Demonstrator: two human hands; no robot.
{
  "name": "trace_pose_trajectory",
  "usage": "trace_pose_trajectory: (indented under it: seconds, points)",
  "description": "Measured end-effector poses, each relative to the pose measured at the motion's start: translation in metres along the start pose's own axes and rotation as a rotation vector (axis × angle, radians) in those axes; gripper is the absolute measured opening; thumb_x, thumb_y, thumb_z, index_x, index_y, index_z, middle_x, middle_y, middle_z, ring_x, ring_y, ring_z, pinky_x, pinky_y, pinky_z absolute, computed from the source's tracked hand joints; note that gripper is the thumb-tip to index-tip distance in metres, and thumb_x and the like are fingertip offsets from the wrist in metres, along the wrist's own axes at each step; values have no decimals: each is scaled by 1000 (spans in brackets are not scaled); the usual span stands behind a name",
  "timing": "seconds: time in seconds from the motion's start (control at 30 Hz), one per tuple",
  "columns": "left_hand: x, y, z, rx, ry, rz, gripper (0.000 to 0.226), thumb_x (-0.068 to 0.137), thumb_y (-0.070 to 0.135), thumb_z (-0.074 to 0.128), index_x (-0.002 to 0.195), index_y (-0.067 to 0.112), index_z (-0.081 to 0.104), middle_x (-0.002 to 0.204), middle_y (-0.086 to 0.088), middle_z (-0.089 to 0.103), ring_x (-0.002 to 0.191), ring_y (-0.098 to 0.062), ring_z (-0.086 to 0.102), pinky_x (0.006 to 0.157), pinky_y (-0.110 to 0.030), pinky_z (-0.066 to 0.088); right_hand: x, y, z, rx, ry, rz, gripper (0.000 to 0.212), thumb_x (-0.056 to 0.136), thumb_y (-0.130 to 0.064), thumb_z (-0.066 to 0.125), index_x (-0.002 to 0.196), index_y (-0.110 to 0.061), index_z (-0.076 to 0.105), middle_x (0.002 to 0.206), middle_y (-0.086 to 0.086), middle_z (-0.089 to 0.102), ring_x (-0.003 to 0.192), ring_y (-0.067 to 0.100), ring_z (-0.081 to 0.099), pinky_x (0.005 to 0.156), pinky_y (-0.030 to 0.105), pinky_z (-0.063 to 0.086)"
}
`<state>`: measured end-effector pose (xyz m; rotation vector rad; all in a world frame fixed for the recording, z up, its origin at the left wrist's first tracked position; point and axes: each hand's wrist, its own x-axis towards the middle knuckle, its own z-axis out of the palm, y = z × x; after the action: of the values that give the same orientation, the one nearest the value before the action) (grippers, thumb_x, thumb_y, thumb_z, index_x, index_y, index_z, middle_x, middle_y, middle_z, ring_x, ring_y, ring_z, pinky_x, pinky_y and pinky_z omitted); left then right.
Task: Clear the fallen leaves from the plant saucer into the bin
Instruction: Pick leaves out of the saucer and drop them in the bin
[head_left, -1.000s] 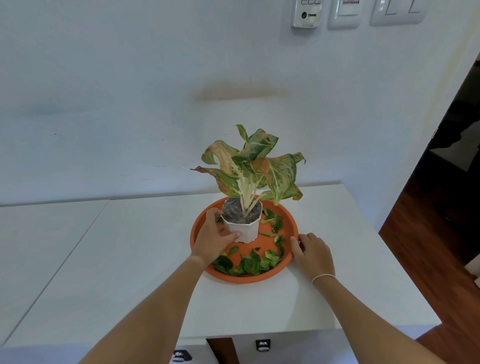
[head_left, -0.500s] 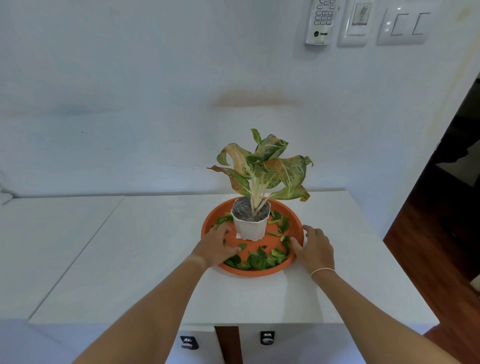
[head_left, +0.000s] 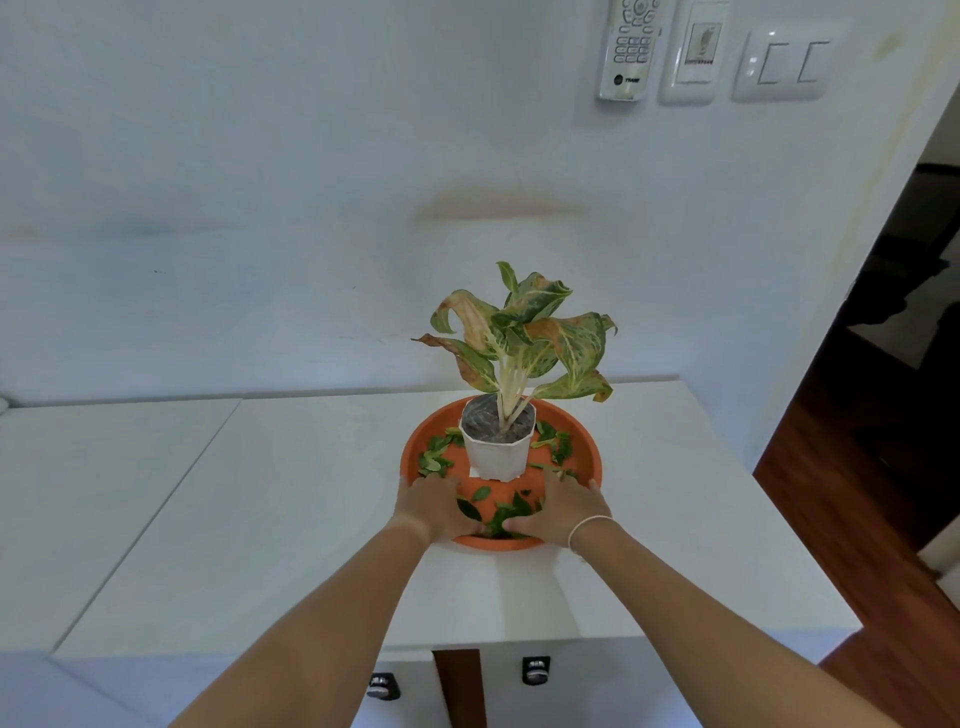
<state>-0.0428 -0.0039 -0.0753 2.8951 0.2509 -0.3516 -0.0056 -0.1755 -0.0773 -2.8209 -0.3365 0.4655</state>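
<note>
Saucer (head_left: 582, 436), orange, sits on the white cabinet top (head_left: 291, 499) near the right end, white pot (head_left: 497, 451) with plant (head_left: 519, 338) standing in its middle. No bin in view.

Left hand (head_left: 434, 512) and right hand (head_left: 563, 512) both lie inside the near rim, palms down, fingers spread and loosely curved, gripping nothing that I can see. Between them: the near cluster of fallen leaves (head_left: 506, 514). 2 more patches, 1 left of the pot and 1 right, both untouched.

Looks like a gather step. Advice: sweep both hands inward, bunch the leaves into 1 pile, pinch from below. Keep knuckles off the pot; it's top-heavy and likely tips easily. Small leaves will slip out, so cup.
</note>
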Motion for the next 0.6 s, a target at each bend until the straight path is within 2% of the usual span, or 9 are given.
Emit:
trace_pose_trajectory:
  seconds: [0.1, 0.17, 0.27, 0.37, 0.5, 0.6]
  points:
    - [3, -4, 5, -30, 46, 2, 43, 76, 49, 65, 110, 23, 59, 110, 1, 67, 112, -22, 58, 111, -41, 32, -1, -3, 4, -33, 7, -11, 92, 68, -71, 57, 143, -25, 30, 144, 2, 45, 133, 25, 43, 119, 43, 13]
    - [3, -6, 5, -28, 64, 4, 43, 78, 46, 65, 115, 24, 60, 114, 2, 66, 114, -22, 57, 111, -39, 32, 0, -5, 4, -41, -3, -12, 91, 69, -69, 58, 145, -27, 28, 148, 1, 42, 135, 25, 41, 118, 43, 17]
    - [1, -5, 2, 26, 97, 29, 44, 82, 41, 64, 122, 27, 57, 120, 1, 65, 114, -22, 58, 103, -35, 38, -2, -12, 0, -90, 17, -27, 82, 71, -66, 61, 139, -27, 36, 140, 0, 51, 124, 24, 52, 104, 38, 41]
    - [0, -5, 0, 10, 71, 71, 56, 85, 32, 63, 138, 32, 44, 134, 0, 58, 123, -24, 54, 104, -35, 41, -3, -17, 2, -111, 42, -56, 72, 72, -62, 63, 132, -26, 45, 132, 0, 56, 116, 24, 56, 89, 34, 50]
    - [4, -5, 0, -64, -29, 141, 60, 90, 15, 56, 143, 35, 36, 137, -9, 50, 120, -27, 53, 99, -33, 47, -1, -20, 8, -94, 20, -38, 71, 75, -60, 62, 135, -27, 43, 138, 5, 48, 124, 28, 47, 95, 37, 49]
    - [8, -4, 4, -75, -63, 168, 53, 95, 11, 46, 142, 35, 40, 133, -11, 45, 116, -28, 50, 99, -30, 43, 0, -20, 11, -54, 27, -33, 56, 80, -49, 64, 129, -25, 51, 134, 8, 48, 122, 28, 47, 95, 36, 49]
